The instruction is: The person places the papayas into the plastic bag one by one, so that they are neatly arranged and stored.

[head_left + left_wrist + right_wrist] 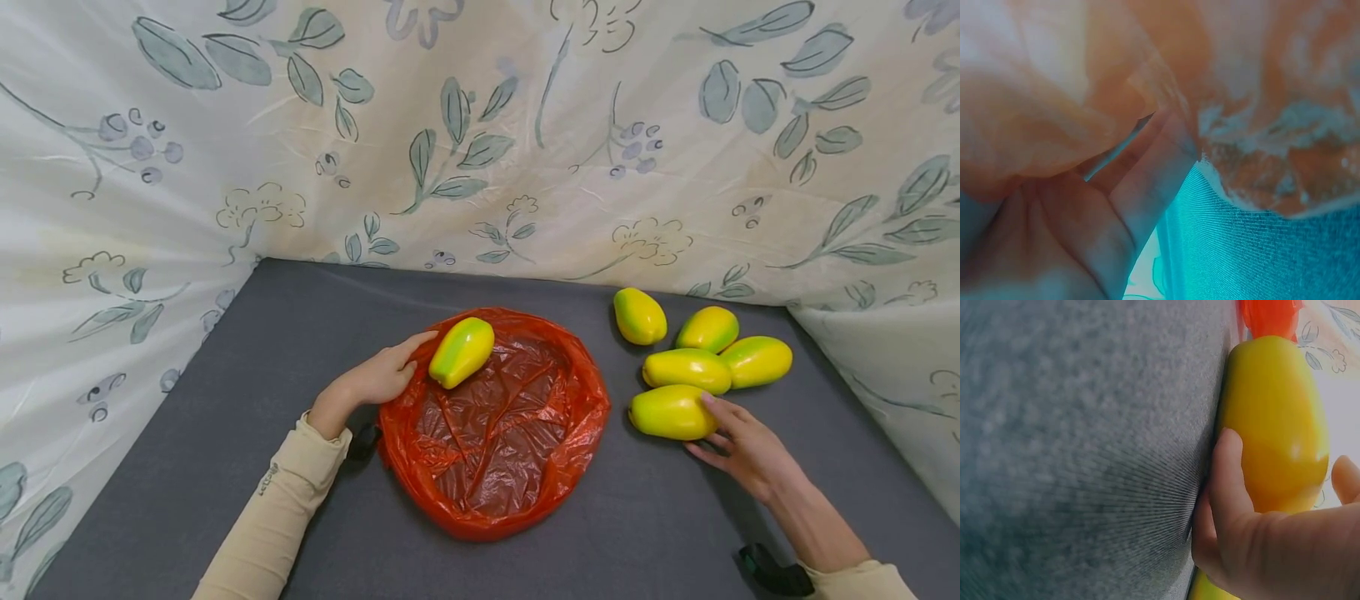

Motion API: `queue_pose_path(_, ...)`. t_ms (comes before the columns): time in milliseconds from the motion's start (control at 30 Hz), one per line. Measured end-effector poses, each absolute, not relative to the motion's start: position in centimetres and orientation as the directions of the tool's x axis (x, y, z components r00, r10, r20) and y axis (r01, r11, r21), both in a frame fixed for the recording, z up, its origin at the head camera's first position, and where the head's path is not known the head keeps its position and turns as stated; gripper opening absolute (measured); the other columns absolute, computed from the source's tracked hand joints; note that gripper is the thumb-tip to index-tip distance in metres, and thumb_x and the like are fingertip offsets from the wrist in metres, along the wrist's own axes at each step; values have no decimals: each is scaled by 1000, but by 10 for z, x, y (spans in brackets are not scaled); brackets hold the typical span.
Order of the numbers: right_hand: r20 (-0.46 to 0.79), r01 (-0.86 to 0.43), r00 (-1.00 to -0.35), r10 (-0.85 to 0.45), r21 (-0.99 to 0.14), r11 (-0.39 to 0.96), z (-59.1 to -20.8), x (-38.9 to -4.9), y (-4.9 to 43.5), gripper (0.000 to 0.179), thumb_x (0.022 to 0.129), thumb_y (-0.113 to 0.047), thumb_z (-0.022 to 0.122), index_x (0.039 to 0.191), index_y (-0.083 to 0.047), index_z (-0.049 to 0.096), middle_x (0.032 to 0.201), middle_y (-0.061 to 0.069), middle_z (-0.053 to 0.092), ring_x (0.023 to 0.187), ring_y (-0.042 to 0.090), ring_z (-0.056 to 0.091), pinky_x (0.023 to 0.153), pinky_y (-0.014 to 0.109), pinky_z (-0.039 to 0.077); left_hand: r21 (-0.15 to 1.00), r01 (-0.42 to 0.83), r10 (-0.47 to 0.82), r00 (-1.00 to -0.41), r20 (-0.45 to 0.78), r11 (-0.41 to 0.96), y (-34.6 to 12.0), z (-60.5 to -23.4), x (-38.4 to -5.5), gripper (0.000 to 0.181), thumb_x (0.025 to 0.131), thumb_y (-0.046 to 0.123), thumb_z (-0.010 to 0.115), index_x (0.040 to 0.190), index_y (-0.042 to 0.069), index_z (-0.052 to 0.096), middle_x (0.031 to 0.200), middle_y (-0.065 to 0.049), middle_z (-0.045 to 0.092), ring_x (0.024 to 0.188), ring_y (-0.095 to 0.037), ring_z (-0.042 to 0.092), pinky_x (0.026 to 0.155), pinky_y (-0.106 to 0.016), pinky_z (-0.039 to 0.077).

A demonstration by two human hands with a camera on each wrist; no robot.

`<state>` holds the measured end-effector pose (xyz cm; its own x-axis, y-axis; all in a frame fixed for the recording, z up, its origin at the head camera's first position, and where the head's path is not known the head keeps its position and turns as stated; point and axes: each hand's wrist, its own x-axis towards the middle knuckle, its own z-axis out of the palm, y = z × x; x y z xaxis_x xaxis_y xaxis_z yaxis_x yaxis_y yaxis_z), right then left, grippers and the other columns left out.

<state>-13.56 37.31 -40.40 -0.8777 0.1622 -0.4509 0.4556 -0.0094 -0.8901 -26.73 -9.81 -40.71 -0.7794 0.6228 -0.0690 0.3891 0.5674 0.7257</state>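
Observation:
A red plastic bag (487, 525) is spread open in a round shape on the dark grey surface. One yellow-green papaya (462, 353) lies at its upper left inside the rim. My left hand (378, 375) holds the bag's left rim beside that fruit; in the left wrist view, thin bag film hides part of the fingers. To the right, my right hand (750, 458) is around the near end of the frontmost papaya (671, 412), which rests on the surface. In the right wrist view, fingers (1229, 456) touch its lower side, while the thumb stands slightly apart from it.
Behind the frontmost fruit lie several more papayas, including a long one (686, 372) close against it and a separate one (640, 317) at the back. Patterned cloth (480, 158) rises behind the dark surface (300, 300) and along both sides.

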Motion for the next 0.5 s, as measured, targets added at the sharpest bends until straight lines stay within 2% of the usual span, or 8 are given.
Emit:
queue_pose_path(267,-435,442,-888,151,-897,13,-406,-135,373,97,94,-45,53,149,-1,-14,146,20,12,123,31,32,91,40,47,717,407,629,-775,-57,566,-99,-407,-266,53,98,-1,38,149,2,23,148,-24,29,127,-37,40,103,-52,32)
queue_pose_path(433,-434,443,-889,143,-896,34,-406,-135,374,97,95,-46,51,149,-1,-15,149,22,7,126,33,29,91,38,47,717,407,626,-778,-53,567,-99,-408,-266,53,98,0,38,149,2,23,149,-23,29,130,-37,36,105,-51,30)
queue_pose_path(500,-434,443,-890,141,-896,38,-406,-135,375,96,95,-46,51,149,-1,-15,148,21,8,120,28,39,91,38,47,720,400,623,-780,-57,566,-99,-408,-266,54,98,0,39,150,2,23,149,-23,29,129,-36,38,105,-51,30)
